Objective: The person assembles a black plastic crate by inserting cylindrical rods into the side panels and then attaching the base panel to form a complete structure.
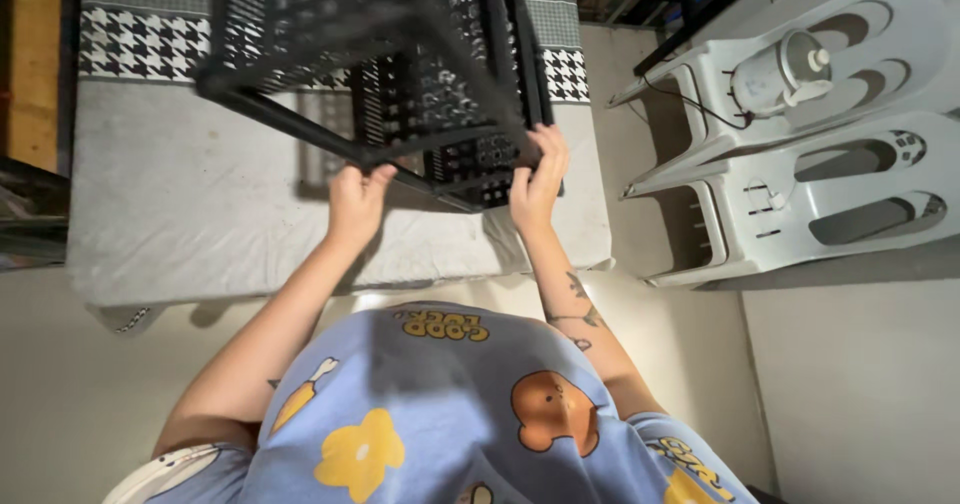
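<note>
A black metal mesh rack [380,54] with a thick black frame is held tilted above a grey mattress [200,214]. My left hand [357,204] grips the rack's lower frame bar near its middle. My right hand [537,179] is closed on the rack's near right corner. Both arms reach up from the bottom of the view, past a blue printed shirt [450,414].
The mattress carries a grey sheet with a black-and-white houndstooth band [140,42] at the far end. Two white plastic chairs [800,164] stand at the right, with a small white appliance [785,69] and its cord on one. Beige floor [860,384] lies around.
</note>
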